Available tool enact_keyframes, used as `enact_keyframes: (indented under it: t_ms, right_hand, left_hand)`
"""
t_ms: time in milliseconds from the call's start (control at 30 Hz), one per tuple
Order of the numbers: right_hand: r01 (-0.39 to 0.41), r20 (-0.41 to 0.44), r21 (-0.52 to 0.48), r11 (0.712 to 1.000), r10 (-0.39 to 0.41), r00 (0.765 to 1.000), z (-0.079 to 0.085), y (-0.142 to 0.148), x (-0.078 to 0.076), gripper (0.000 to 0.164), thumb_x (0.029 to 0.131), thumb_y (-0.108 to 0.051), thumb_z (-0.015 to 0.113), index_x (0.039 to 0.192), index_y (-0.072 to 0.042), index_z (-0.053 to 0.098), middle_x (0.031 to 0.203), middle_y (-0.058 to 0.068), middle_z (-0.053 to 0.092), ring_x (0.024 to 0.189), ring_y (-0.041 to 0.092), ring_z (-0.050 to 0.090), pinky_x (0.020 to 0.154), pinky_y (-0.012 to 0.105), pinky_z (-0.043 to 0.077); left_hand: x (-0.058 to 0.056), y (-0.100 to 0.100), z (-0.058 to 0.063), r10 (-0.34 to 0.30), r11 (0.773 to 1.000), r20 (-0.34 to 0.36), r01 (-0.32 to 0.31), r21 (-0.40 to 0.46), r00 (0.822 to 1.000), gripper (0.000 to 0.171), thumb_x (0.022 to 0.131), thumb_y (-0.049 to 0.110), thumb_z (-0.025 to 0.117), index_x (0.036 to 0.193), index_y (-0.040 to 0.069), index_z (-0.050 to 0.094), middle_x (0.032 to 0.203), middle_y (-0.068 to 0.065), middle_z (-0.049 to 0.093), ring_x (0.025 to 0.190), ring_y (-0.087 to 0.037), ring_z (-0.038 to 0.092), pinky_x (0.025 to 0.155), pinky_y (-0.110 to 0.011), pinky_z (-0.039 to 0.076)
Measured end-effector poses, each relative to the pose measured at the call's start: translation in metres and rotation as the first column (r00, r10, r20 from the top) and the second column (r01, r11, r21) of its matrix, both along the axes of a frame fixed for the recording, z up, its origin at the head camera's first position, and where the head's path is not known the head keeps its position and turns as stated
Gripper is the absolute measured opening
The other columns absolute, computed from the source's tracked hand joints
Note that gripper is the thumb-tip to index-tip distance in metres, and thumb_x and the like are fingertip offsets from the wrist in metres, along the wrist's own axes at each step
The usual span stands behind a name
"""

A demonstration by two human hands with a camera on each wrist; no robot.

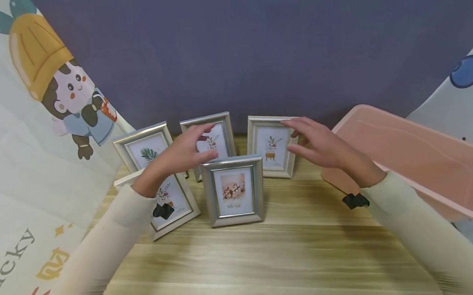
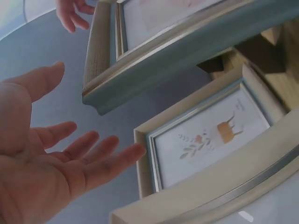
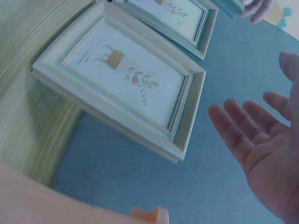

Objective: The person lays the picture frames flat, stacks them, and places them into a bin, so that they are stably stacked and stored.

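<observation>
Above the desk [image 1: 266,257], the left hand [image 1: 182,151] hung before the back-centre frame [image 1: 222,141], its fingers loosely spread and gripping nothing; whether a fingertip brushed a frame could not be told. The right hand [image 1: 320,143] hovered by the back-right frame [image 1: 272,150], its fingers likewise parted and, in the right wrist view, apart from that frame.

Outward from the hands, five frames stood in a loose cluster. The back-left frame [image 1: 144,148] and the front-left frame [image 1: 179,199] were both angled, the nearer overlapping the farther, while the front-centre frame [image 1: 233,192] hid the lower part of the back-centre one.

As to progress, standing these five up looked done, since each appeared upright, leaning slightly back, with its picture outward. What was left, if anything, seemed to be evening out the spacing, as the rows sat unevenly.

Farther out, a pink tub [image 1: 413,156] sat at the right, partly behind the right forearm. A dark backdrop [image 1: 255,53] rose behind, and a printed sheet [image 1: 33,176] lined the left. The two front frames would likely obstruct any low reach toward the rear.
</observation>
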State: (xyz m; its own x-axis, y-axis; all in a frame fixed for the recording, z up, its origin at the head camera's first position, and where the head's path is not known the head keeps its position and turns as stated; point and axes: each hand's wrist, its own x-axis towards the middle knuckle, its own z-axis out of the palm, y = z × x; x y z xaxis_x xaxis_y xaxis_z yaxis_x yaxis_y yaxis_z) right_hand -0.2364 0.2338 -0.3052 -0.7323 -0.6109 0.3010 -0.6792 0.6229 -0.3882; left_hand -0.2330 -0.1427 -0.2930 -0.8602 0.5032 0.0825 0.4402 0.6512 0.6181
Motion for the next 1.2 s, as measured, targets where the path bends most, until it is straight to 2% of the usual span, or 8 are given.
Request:
enact_keyframes:
  t_ms: [167,300,433,667,833,1000,1200]
  right_hand:
    - [0.002,0.033,-0.091,0.996,0.001,0.999,-0.008,-0.009,-0.001,0.057,0.100,-0.015,0.066,0.153,-0.009,0.045,0.134,0.015,0.058,0.109,0.028,0.066,0.082,0.046,0.062]
    - [0.020,0.082,-0.114,0.993,-0.011,0.997,-0.016,-0.018,-0.002,0.055,0.101,-0.018,0.064,0.153,-0.012,0.046,0.137,0.015,0.058,0.108,0.026,0.067,0.081,0.045,0.062]
    - [0.002,0.104,-0.160,0.987,0.015,0.994,-0.022,-0.028,-0.001,0.054,0.100,-0.015,0.066,0.151,-0.012,0.049,0.136,0.016,0.059,0.107,0.026,0.068,0.081,0.044,0.063]
    - [-0.046,0.120,-0.211,0.977,0.072,0.990,-0.029,-0.048,0.000,0.051,0.098,-0.012,0.067,0.147,-0.008,0.053,0.127,0.015,0.063,0.103,0.026,0.069,0.079,0.041,0.063]
    - [-0.084,0.144,-0.241,0.967,0.121,0.982,-0.037,-0.061,0.000,0.049,0.097,-0.012,0.068,0.144,-0.007,0.056,0.121,0.016,0.063,0.103,0.027,0.070,0.081,0.043,0.063]
    - [-0.108,0.146,-0.267,0.958,0.151,0.978,-0.043,-0.070,0.002,0.045,0.097,-0.011,0.069,0.140,-0.007,0.059,0.120,0.019,0.065,0.102,0.027,0.070,0.078,0.038,0.064]
    - [-0.129,0.131,-0.277,0.952,0.171,0.977,-0.048,-0.077,0.005,0.034,0.096,-0.008,0.069,0.130,-0.005,0.066,0.112,0.015,0.070,0.092,0.023,0.071,0.070,0.029,0.061]
  left_hand:
    - [0.015,-0.009,-0.017,0.060,0.990,0.089,-0.070,0.122,0.994,0.086,0.095,0.024,0.073,0.163,0.015,0.022,0.160,-0.017,0.037,0.141,-0.039,0.047,0.112,-0.054,0.047]
    - [0.026,-0.012,-0.032,0.088,0.977,0.150,-0.115,0.181,0.985,0.096,0.096,0.024,0.072,0.165,0.022,0.006,0.159,-0.021,0.036,0.142,-0.044,0.043,0.115,-0.060,0.042]
    - [0.034,-0.014,-0.045,0.088,0.972,0.194,-0.127,0.199,0.977,0.103,0.096,0.026,0.071,0.164,0.024,-0.006,0.160,-0.024,0.033,0.144,-0.048,0.039,0.116,-0.064,0.038]
    - [0.043,-0.017,-0.067,0.118,0.958,0.283,-0.184,0.221,0.952,0.105,0.095,0.030,0.071,0.163,0.026,-0.008,0.161,-0.026,0.028,0.144,-0.047,0.037,0.113,-0.063,0.041]
    - [0.053,-0.018,-0.082,0.144,0.952,0.290,-0.213,0.219,0.946,0.102,0.095,0.030,0.071,0.164,0.026,-0.004,0.154,-0.025,0.035,0.140,-0.045,0.044,0.110,-0.059,0.047]
    - [0.066,-0.014,-0.091,0.165,0.956,0.252,-0.218,0.197,0.953,0.098,0.097,0.025,0.068,0.163,0.017,-0.003,0.153,-0.032,0.035,0.139,-0.049,0.044,0.112,-0.061,0.043]
    - [0.078,-0.012,-0.106,0.148,0.938,0.243,-0.214,0.274,0.959,0.085,0.100,0.010,0.062,0.159,0.004,0.001,0.142,-0.033,0.046,0.127,-0.046,0.056,0.103,-0.051,0.055]
